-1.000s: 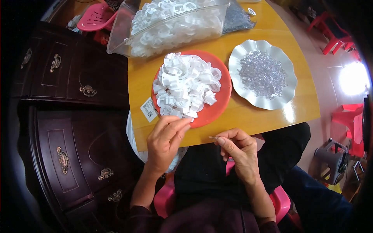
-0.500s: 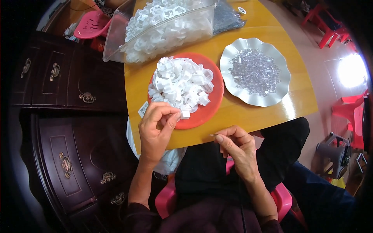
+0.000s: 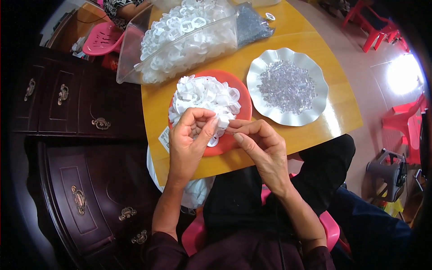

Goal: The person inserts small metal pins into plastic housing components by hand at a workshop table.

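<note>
Over the front of a red round plate [image 3: 244, 108], my left hand [image 3: 185, 143] pinches a small white plastic part [image 3: 223, 120] with a square block on it. My right hand [image 3: 266, 153] is closed on a thin clear pin [image 3: 230, 132], its tip close to that part; whether they touch I cannot tell. Behind my fingers, a heap of similar white plastic parts [image 3: 202, 90] lies on the red plate. To the right, a white wavy-rimmed plate [image 3: 254, 95] holds a pile of short clear pins [image 3: 288, 86].
Farther back on the wooden table [image 3: 335, 72] stand a clear bin [image 3: 180, 58] full of white parts and a bag of dark pieces [image 3: 254, 27]. Dark drawers [image 3: 63, 108] flank the left side. Red stools [image 3: 405, 126] and a grey step stool [image 3: 387, 175] are at right.
My right hand has moved up and left, bringing the clear pin beside the white part. My left hand has lifted its part off the heap and shifted slightly right.
</note>
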